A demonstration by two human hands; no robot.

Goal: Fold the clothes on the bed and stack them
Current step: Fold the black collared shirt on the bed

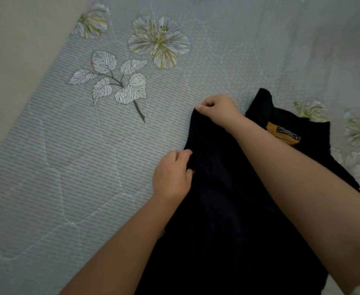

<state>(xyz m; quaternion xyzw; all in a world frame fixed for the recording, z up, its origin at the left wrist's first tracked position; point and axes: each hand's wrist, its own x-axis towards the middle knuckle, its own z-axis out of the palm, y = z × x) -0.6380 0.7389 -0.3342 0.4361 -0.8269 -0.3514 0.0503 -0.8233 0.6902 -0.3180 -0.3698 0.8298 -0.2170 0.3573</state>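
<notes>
Head view shows a black garment (228,188) lying on the right side of the bed (68,167), collar label (286,134) at the far end. Both hands pinch its left edge: the right hand (217,111) at the far corner, the left hand (172,175) nearer. To fold cleanly, I judge both grips should lift together and carry the edge rightward, keeping it taut. Forearms reach in from the near side, the right one crossing over the cloth.

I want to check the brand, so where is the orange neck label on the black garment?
In the head view, the orange neck label sits right of centre inside the black garment collar, just beyond the right forearm, with the right hand to its left.
</notes>
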